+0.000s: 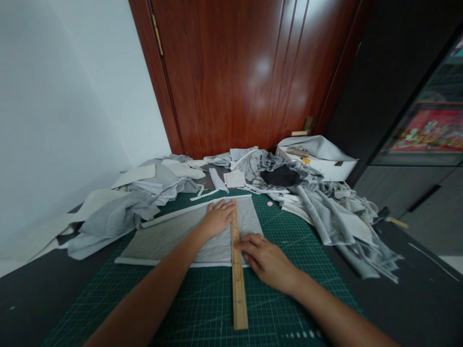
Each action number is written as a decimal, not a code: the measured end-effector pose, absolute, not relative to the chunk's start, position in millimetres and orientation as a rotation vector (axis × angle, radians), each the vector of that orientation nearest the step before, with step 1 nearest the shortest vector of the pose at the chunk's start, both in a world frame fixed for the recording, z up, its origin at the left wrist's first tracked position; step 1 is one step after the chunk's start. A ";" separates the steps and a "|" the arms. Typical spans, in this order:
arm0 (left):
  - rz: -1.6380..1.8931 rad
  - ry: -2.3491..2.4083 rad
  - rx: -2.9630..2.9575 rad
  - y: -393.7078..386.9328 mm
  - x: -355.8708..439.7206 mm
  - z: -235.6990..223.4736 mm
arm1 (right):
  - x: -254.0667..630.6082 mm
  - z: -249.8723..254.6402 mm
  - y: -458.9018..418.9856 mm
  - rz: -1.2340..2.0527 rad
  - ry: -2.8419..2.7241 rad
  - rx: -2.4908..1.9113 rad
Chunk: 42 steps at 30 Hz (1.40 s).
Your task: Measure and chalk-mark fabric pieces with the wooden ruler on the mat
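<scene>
A piece of grey fabric (173, 231) with pale edges lies flat on the green cutting mat (202, 299). Across its right part runs a wooden ruler (238, 284), whose near end reaches past the fabric onto the mat. My left hand (218, 218) rests flat on the cloth with fingers spread, its fingertips touching the ruler near the far end. Curled fingers of my right hand (262, 255) press together at the ruler's right edge, about halfway along. Whether a small object is also between those fingertips is hidden.
Heaps of grey fabric scraps lie at left (112, 217) and right (340, 217). A white box (333, 168) with cloth on top stands back right. A pink disc (269, 204) lies on the mat. Behind are a wooden door (224, 72) and a dark cabinet (408, 193).
</scene>
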State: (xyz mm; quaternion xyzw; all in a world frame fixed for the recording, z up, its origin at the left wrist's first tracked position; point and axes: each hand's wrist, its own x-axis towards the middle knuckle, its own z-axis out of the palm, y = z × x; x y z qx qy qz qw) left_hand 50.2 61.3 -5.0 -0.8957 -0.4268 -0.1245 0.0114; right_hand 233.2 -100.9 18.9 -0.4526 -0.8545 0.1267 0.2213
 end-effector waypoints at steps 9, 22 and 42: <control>-0.387 -1.348 -2.792 61.3 51.0 -5.6 | 235.8 16.1 -98.0 0.441 -2.302 -1.241; -0.340 -1.361 -2.797 59.8 51.8 -1.8 | 245.7 15.0 -91.6 0.613 -2.362 -1.054; -0.327 -1.384 -2.775 56.7 53.5 1.3 | 230.0 11.0 -33.3 0.424 -2.257 -1.061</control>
